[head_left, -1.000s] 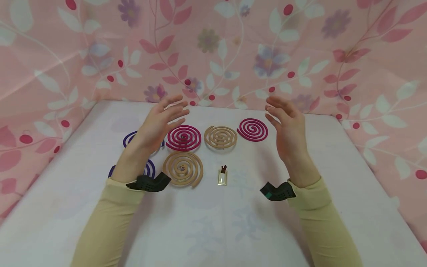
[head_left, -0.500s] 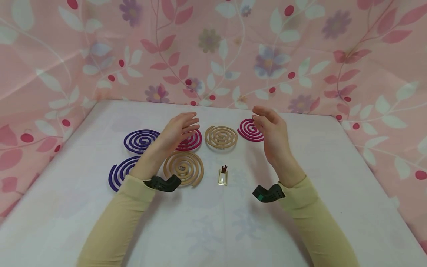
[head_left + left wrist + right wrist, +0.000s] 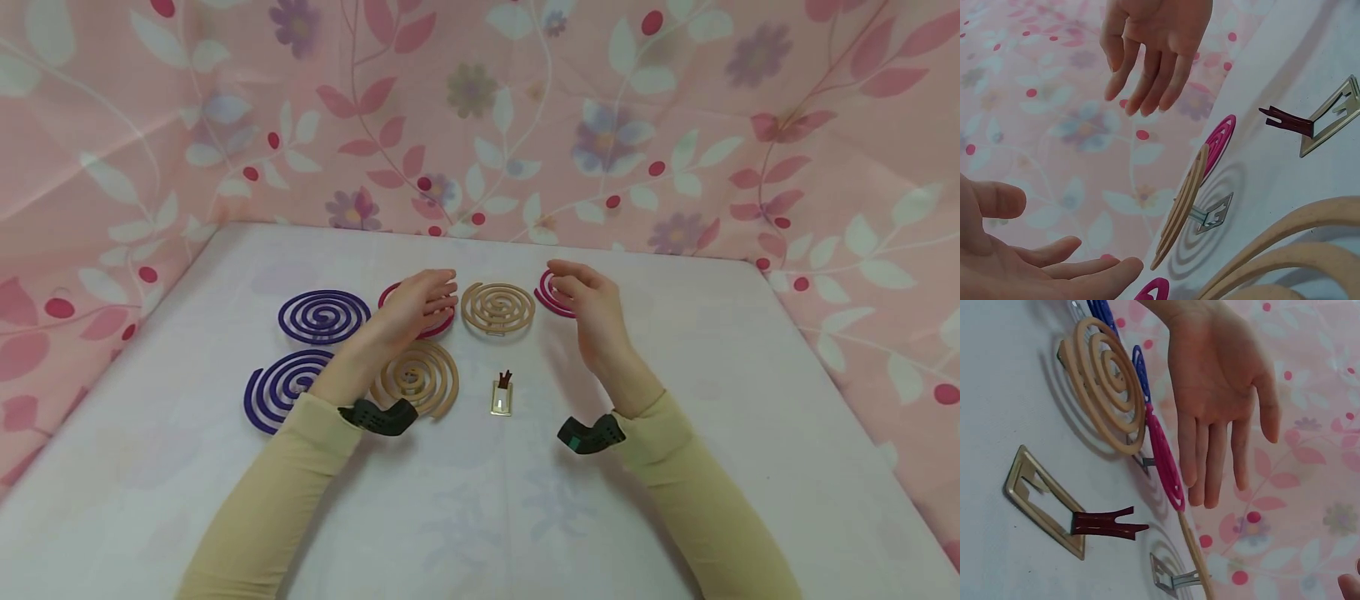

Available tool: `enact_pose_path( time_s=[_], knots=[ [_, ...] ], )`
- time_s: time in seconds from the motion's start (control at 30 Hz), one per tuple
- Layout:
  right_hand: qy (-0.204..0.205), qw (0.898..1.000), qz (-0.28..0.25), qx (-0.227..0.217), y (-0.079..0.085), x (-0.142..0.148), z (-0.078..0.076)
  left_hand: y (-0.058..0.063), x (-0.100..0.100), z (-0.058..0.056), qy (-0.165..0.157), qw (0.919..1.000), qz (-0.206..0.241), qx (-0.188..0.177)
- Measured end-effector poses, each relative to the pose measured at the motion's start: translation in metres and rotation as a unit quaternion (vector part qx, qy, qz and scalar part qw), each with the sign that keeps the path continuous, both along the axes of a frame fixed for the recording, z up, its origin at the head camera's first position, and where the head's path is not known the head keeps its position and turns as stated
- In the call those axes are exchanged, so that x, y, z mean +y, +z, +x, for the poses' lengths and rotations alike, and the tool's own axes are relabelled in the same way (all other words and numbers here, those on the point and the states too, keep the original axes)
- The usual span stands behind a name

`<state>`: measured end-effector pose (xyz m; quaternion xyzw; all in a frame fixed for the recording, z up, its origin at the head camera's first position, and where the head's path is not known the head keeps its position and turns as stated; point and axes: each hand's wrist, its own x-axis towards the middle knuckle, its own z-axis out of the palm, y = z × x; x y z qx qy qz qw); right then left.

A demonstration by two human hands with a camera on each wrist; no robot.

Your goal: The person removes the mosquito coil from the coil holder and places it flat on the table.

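Head view | left hand [image 3: 416, 307]: fingers relaxed, extended, partly covers the left magenta coil [image 3: 436, 333] | right hand [image 3: 597, 315]: fingers relaxed too, partly covers the right magenta coil [image 3: 551, 303] | tan coil [image 3: 498, 308]: stands between these coils

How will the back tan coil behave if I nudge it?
The back tan coil probably tips easily, being perched on a small metal stand. It's likely stiff, since its raised turns lie nearly flat, and perhaps fragile, given the thin open spiral.
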<state>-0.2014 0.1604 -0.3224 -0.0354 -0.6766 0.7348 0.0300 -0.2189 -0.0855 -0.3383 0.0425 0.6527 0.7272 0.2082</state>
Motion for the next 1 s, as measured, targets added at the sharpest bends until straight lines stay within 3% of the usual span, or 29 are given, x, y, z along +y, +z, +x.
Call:
enact_pose_path(
  time_s=[0.2,0.43,0.73,1.0],
  knots=[
    [0.014,0.999,0.020,-0.046,-0.015,-0.004,-0.007,-0.001,0.003,0.002,-0.005,0.9999,-0.008,-0.010],
    [0.031,0.993,0.079,-0.087,-0.032,-0.004,-0.012,-0.002,0.006,0.001,-0.007,0.9996,-0.016,-0.021],
    [0.024,0.992,0.036,-0.122,-0.047,-0.006,-0.017,-0.005,0.007,0.001,-0.011,0.9996,-0.016,-0.023],
    [0.024,0.993,0.012,-0.115,-0.053,-0.006,-0.018,-0.005,0.008,0.002,-0.016,0.9996,-0.016,-0.017]
  ],
)
